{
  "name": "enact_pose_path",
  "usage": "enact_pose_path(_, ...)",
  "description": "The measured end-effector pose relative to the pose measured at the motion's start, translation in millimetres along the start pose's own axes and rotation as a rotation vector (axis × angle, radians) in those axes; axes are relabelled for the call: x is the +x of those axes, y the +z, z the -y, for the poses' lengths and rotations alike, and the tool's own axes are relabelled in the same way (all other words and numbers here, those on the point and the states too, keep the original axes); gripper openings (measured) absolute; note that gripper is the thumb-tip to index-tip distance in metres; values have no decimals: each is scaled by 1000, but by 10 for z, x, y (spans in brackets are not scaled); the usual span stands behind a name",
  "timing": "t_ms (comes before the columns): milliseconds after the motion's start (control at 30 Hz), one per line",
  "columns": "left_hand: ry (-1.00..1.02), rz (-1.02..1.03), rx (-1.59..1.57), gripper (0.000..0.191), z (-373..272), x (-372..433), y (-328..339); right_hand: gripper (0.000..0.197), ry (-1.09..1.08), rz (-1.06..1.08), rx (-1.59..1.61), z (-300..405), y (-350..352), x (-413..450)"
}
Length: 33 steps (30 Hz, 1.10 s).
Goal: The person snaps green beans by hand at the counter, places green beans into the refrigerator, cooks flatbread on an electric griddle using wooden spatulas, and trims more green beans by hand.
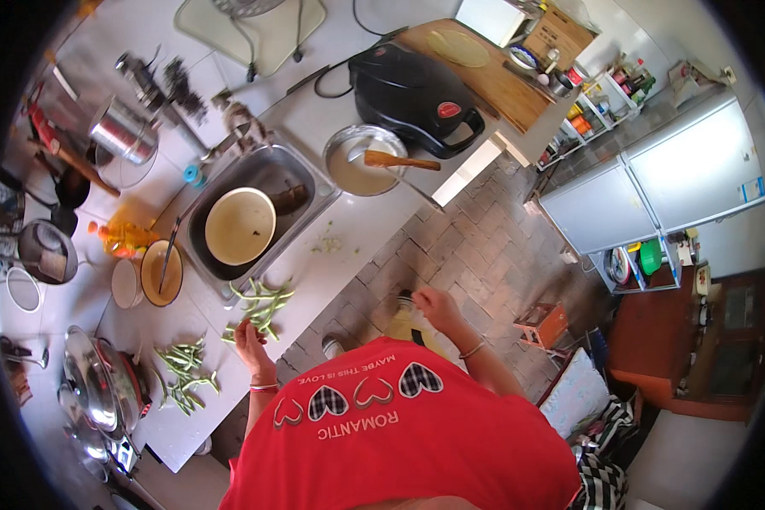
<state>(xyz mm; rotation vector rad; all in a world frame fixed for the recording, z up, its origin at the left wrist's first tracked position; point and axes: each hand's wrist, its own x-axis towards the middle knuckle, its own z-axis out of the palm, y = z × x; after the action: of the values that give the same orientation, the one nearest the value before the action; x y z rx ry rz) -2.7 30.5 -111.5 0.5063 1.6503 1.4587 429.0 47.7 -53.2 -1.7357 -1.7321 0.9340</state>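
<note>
My left hand is at the edge of a loose pile of green beans on the pale countertop, its fingertips at the pods. Whether a pod is between the fingers is hard to see. Away from the counter, my right hand hangs over the floor with curled fingers; nothing shows in it, though its palm is hidden. A second heap of green beans lies farther left. In the steel sink sits a cream enamel basin with a small dark bit inside. Green scraps are scattered on the counter beside the sink.
A metal bowl of pale batter holds a wooden-handled utensil, beside a black electric griddle. An enamel bowl and a lidded wok stand left. Behind my right side are a refrigerator and an orange crate.
</note>
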Motion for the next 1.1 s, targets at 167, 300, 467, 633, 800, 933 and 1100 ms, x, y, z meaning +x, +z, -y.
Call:
enact_pose_path(167, -69, 384, 160, 25, -302, -405, 1338, 32, 175, -160, 102, -773, -1001, 135)
enact_pose_path(300, -141, 387, 62, 27, -22, -705, 2406, 28, 112, -181, 105, -1312, -1804, 519)
enact_pose_path(467, -134, 459, 114, 36, 49, -1278, 3673, 11, -103, -226, 187, -1988, -2402, 1259)
enact_pose_path(633, -83, 332, 66, 54, -26, -1441, 4072, 18, -556, -121, -235, -1506, -2884, 2362)
enact_pose_path(800, -149, 208, -127, 51, -77, -1296, 4426, 31, -840, -41, -648, -1368, -2874, 3414)
enact_pose_path(933, -104, 169, -242, 46, -154, -1126, 4842, 28, -946, 143, -852, -1667, -2756, 3911)
enact_pose_path(1100, -115, 70, -301, 41, -283, -974, 5143, 5, -1173, 259, -861, -1533, -2848, 4235)
